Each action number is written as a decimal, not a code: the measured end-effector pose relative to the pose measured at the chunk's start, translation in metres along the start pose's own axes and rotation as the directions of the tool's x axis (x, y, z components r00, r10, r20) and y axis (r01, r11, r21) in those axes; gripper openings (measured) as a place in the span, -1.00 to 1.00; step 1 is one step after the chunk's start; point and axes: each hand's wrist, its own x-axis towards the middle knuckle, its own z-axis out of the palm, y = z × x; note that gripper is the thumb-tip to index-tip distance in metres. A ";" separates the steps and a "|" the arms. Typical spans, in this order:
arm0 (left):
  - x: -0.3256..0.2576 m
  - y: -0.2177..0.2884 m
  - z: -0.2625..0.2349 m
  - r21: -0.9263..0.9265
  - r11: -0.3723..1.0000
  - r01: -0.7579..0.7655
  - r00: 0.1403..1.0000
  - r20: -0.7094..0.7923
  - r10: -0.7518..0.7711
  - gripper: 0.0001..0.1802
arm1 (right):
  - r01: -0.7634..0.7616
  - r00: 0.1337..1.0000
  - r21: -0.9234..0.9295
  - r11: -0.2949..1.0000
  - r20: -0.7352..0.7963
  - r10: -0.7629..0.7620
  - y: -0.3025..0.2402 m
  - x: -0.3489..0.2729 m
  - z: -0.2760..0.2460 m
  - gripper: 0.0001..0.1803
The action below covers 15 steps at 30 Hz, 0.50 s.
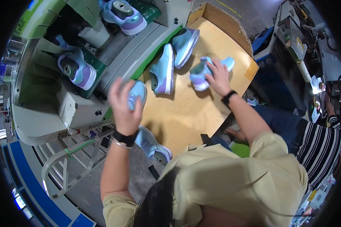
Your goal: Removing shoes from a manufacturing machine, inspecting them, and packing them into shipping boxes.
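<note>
My right hand closes over a light blue and lilac sneaker on the right part of the tan tabletop. The shoe is slightly blurred, and my fingers hide its middle. At the table's left edge my left hand is smeared by motion, with fingers and thumb apart. Behind it a light blue sneaker shows partly; I cannot tell whether the hand touches it. Between my hands a sneaker lies on its side, close to another sneaker. One more sneaker rests at the near left edge.
On the left a grey machine holds a sneaker on a green support, with another sneaker farther back. A cardboard wall borders the table's far side. A metal rack stands low left. A person in a striped top is at right.
</note>
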 end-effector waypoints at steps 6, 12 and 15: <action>-0.047 -0.071 0.151 -0.245 0.655 0.715 0.698 0.304 -0.649 -0.18 | -0.479 0.811 0.549 0.685 -0.023 0.585 -0.026 -0.060 -0.012 -0.12; -0.016 -0.034 0.162 -0.312 0.238 0.920 0.376 0.520 -0.767 -0.03 | -0.573 0.691 0.685 0.450 0.109 0.714 -0.043 -0.076 -0.005 -0.04; -0.042 0.014 0.142 -0.227 0.681 0.696 0.718 0.216 -0.662 -0.23 | -0.565 0.685 0.746 0.352 0.187 0.704 -0.059 -0.102 -0.025 -0.07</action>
